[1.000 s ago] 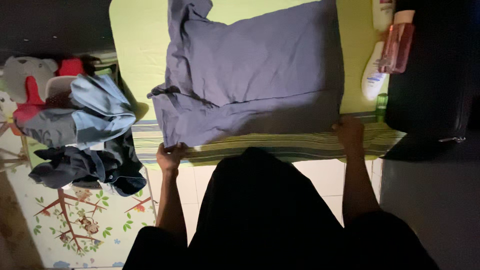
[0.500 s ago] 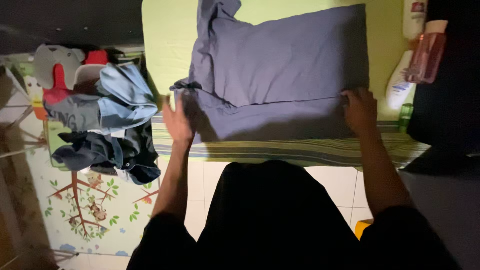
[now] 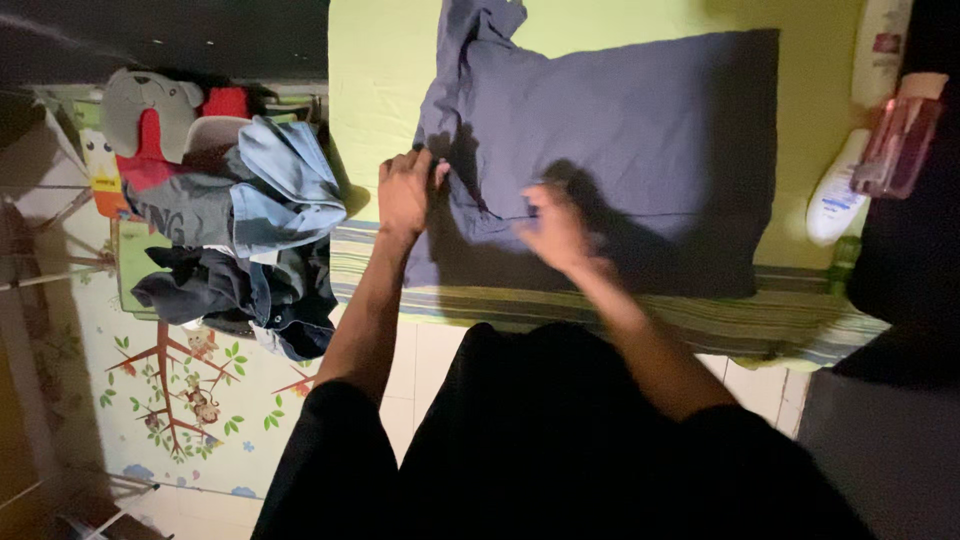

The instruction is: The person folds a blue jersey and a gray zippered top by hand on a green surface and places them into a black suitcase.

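R hand (image 3: 555, 228) has slid in from the garment's right edge to mid-cloth, blurred so grip unclear, L hand (image 3: 405, 190) pinching blue-grey garment (image 3: 620, 150) on green bed (image 3: 380, 80); best smooth flat w/ edges aligned.

A pile of clothes (image 3: 245, 240) is lying at the left. A white bottle (image 3: 835, 195) and a pink bottle (image 3: 897, 140) are lying at the right.

Left hand (image 3: 405, 192) curls knuckles-up with arm extended, while the blurred right hand (image 3: 556, 228) reaches forward, fingers spread.
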